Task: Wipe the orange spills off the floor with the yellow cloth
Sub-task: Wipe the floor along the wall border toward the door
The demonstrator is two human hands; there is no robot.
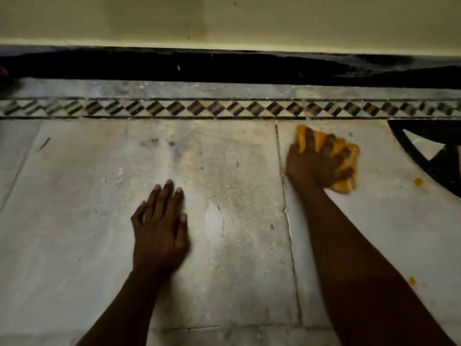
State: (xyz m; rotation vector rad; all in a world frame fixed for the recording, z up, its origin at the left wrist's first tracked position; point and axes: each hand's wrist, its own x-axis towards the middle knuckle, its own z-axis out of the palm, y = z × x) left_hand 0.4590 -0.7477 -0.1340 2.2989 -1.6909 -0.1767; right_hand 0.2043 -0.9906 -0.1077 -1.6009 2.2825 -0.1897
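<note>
Right hand (316,161), fingers curled into a bunched yellow cloth (345,184), presses it onto the pale stone floor (74,245) in the upper right of the frame, just below a diamond-patterned tile border (174,108). Folds of the cloth show between the fingers and stick out past the fingertips on the right; the hand and cloth are blurred. Left hand (159,228) lies flat at centre frame, palm down, fingers straight and slightly spread on the floor, holding nothing.

One small orange spill (418,181) sits right of the cloth, near but apart from it, at the edge of a black curved inlay (444,171) on the right border of the frame. A second orange spot (412,280) lies lower right, just beside the right forearm. A faint yellowish smear (192,156) marks the stone above the left hand.

A thin joint (287,216) between slabs runs top to bottom, between the two hands and close to the right wrist. Beyond the patterned border, a black skirting band (224,68) crosses the upper frame beneath a cream wall (249,21).
</note>
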